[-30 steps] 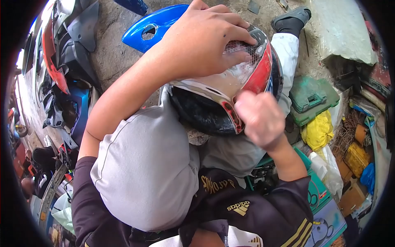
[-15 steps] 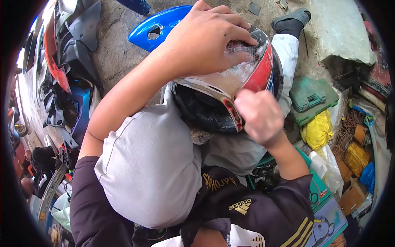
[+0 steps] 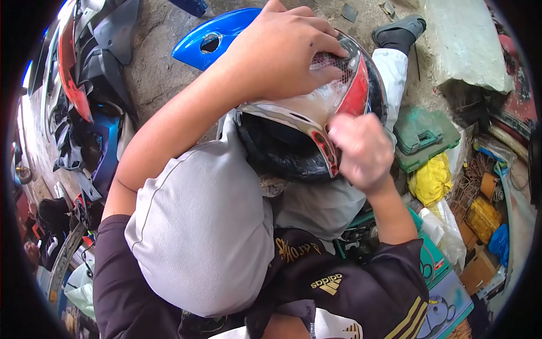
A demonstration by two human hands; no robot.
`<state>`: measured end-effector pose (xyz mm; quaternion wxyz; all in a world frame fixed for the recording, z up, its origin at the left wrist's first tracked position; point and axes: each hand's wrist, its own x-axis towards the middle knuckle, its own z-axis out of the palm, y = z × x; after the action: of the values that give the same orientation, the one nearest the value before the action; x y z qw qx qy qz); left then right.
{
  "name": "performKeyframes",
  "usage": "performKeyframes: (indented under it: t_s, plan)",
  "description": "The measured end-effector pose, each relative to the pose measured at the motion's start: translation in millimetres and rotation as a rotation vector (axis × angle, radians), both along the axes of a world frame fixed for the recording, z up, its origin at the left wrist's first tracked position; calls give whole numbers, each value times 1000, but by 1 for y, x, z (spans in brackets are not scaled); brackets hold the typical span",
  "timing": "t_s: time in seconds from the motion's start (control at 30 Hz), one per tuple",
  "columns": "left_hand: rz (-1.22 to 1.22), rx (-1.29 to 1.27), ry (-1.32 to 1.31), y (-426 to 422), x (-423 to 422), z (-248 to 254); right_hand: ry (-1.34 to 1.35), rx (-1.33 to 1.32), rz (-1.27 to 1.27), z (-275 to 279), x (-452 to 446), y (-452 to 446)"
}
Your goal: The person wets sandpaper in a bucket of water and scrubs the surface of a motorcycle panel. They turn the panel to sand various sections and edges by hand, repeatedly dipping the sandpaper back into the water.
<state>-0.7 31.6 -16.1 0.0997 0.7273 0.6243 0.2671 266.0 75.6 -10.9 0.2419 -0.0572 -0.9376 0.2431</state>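
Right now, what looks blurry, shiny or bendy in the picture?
Head view: the bare right hand is smeary, the bare left hand sharper; head view: pale shine on the curved, glossy blue panel; head view: black corners, and shapes near the edges look bowed.

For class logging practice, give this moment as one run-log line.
left hand: spread on helmet-like shell | right hand: curled near edge, grip unclear
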Motion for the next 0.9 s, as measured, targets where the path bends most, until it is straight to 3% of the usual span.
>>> performKeyframes:
  t_s: [0.07,0.17,0.3,0.43,0.53,0.67,0.8,0.9]
  plan:
    - [-17,37,2,-5,1,0,-11,-22,38,9,-7,-11]
    - [-11,-13,-20,-5,0,3,16,76,-145,-8,-4,13]
    - [-14,22,-28,-6,0,-1,-54,27,68,13,-8,-18]
    - [-15,16,-62,-7,2,-4,-18,109,-36,3,-6,12]
    - [-13,10,-70,-8,-2,-2,-53,80,150,13,-6,-19]
    - [-26,21,-40,-6,-3,-7,-28,166,-18,-3,-4,31]
    - [-20,8,-46,-8,-3,-5,-77,69,125,20,-13,-15]
    - [-23,12,-51,-11,0,-3,-48,142,-12,5,-9,17]
